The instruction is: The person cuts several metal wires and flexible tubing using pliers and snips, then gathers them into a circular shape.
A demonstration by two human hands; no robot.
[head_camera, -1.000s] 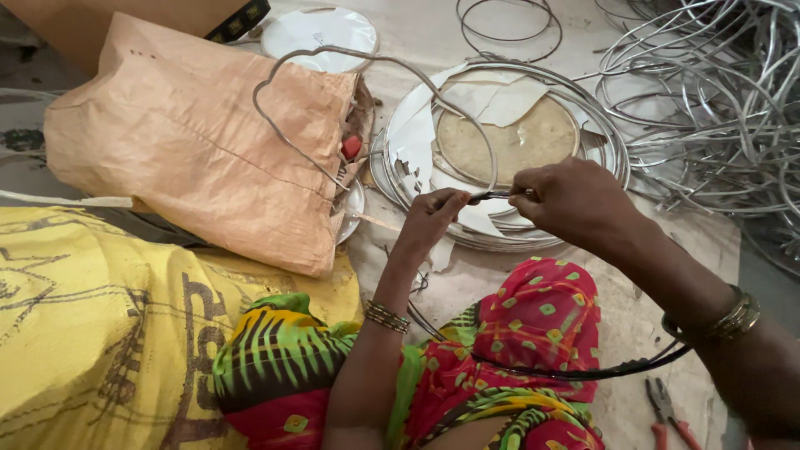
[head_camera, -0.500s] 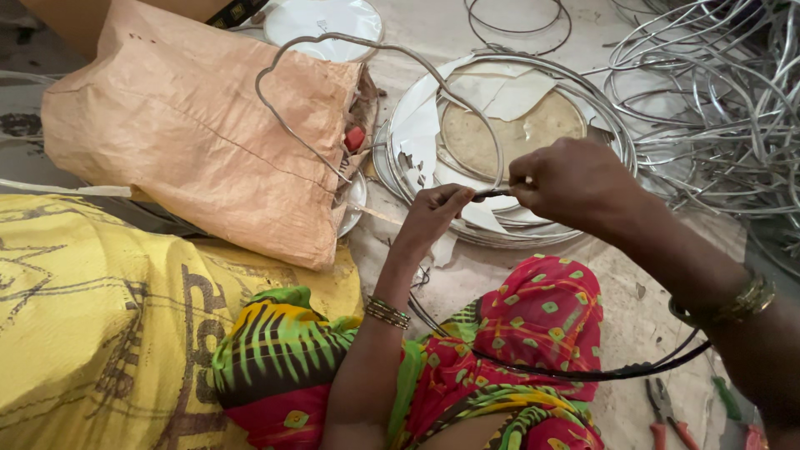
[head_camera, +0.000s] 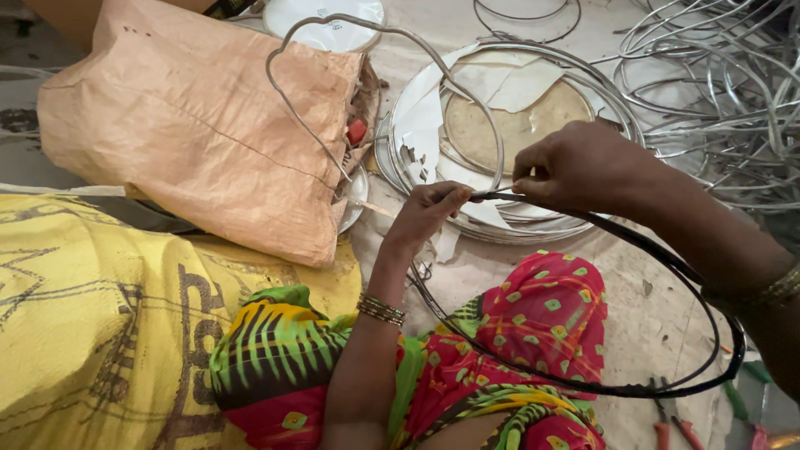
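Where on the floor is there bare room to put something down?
A bare strip of floor lies between the round metal plates and the black wire loop, right of the red cloth. Elsewhere it is crowded: the wire tangle, tan sack, yellow sack and pliers.

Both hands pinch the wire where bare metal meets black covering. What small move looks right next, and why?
Probably slide the black covering further along the wire ring: the right hand and left hand pinch at the join, and the upper loop is bare.
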